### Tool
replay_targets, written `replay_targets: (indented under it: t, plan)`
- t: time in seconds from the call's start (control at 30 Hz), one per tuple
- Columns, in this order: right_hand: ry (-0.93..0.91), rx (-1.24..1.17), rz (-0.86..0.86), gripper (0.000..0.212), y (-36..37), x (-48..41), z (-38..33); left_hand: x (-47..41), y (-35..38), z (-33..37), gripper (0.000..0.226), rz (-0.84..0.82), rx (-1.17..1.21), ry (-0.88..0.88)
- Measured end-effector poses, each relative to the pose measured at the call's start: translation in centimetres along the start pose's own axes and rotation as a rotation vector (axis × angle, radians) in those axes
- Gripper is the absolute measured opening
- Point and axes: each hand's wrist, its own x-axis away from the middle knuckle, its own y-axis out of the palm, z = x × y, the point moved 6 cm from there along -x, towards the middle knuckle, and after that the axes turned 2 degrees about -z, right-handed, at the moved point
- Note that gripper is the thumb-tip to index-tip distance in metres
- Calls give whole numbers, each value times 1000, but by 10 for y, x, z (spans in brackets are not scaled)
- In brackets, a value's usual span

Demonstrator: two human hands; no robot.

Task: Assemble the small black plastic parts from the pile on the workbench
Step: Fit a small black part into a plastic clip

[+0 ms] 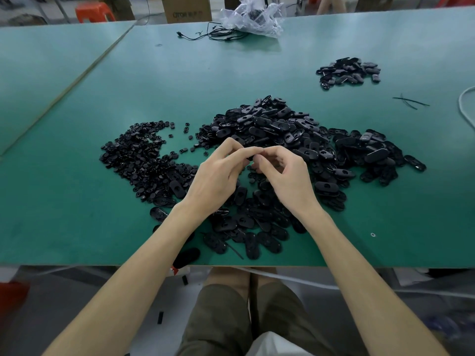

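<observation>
Pressing two small pieces together looks like the step in hand: the left hand (218, 176) and the right hand (285, 176) meet fingertip to fingertip above the middle of the green table (77, 214), and a small black part (250, 158) shows between them, mostly hidden by the fingers. Both hands are pinched narrow around it. Whether each holds its own piece or both share one cannot be told from here.

The supply lies all around the hands. A heap of small round black pieces (138, 160) sits to the left. A larger pile of oval black shells (272, 124) spreads behind and to the right of the hands and runs toward the near edge beneath the wrists. A smaller, separate cluster of black parts (349, 70) rests far right, well apart, and is probably the finished lot. A clear plastic bag (254, 16) and a thin black cable (213, 34) lie at the far edge.

To do this well, the round piece should probably be lined up squarely with the hole in the shell before any force goes on, with the pinch kept close to the joint so nothing tilts or slips. Working just above the table means a dropped piece lands near, though it would be easily lost among identical ones.
</observation>
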Motion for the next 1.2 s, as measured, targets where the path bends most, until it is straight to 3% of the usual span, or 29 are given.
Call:
replay_targets:
  t: [0.3,1.2]
  plan:
    - [-20,54,-22,5,1,-1,0,0,-2,-4,18,24,70,-67]
    - [-3,18,-31,5,1,-1,2,1,-6,5,19,20,-8,-20]
